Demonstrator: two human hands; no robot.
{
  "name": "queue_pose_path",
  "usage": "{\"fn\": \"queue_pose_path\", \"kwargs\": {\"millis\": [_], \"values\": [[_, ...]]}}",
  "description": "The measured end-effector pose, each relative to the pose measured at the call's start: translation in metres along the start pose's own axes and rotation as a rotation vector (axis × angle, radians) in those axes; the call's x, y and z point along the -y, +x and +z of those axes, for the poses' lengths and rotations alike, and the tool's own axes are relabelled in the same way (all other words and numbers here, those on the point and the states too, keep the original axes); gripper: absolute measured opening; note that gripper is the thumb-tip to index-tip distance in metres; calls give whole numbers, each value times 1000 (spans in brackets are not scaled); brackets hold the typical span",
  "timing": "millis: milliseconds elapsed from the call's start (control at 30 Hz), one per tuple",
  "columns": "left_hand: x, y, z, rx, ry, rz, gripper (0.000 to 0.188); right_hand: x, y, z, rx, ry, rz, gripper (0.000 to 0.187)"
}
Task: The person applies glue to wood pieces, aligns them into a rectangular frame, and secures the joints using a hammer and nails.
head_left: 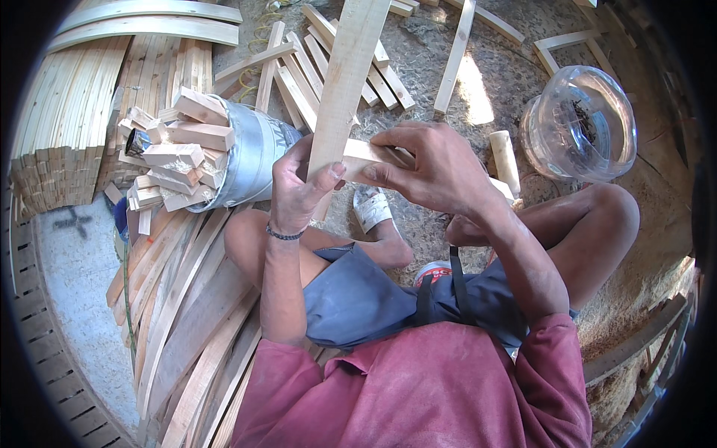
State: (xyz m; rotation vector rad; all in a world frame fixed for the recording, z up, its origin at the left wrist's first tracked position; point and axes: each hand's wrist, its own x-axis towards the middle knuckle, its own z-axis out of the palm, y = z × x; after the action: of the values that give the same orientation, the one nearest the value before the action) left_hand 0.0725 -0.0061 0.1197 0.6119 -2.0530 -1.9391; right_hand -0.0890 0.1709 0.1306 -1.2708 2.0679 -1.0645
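My left hand [297,183] is closed round the lower end of a long pale wooden plank [345,75], its thumb pressed on the near face. The plank stands up and away from me, tilted to the right. A short wooden piece [361,154] meets its lower end from the right, roughly crosswise. My right hand [429,164] pinches that short piece between thumb and fingers. How the two pieces join is hidden behind the plank and my fingers.
On the left, a metal bucket [250,160] lies tipped, full of wood offcuts [183,153]. Stacked planks [71,112] stand beyond it, with loose strips [194,328] below. A clear plastic jar [579,123] and a whitish cylinder [505,163] are on the right; wooden sticks [299,67] lie ahead.
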Motion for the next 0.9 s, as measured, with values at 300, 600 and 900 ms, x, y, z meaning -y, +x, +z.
{"fn": "queue_pose_path", "kwargs": {"millis": [300,600,900], "values": [[2,0,-1,-5,-1,-17,51,-4,0,6,-84,30,-63,36],[2,-1,-1,-11,-7,-4,52,-4,0,9,-141,24,-102,47],[4,-1,0,-31,-15,4,54,4,-1,1,-38,-3,-25,34]]}}
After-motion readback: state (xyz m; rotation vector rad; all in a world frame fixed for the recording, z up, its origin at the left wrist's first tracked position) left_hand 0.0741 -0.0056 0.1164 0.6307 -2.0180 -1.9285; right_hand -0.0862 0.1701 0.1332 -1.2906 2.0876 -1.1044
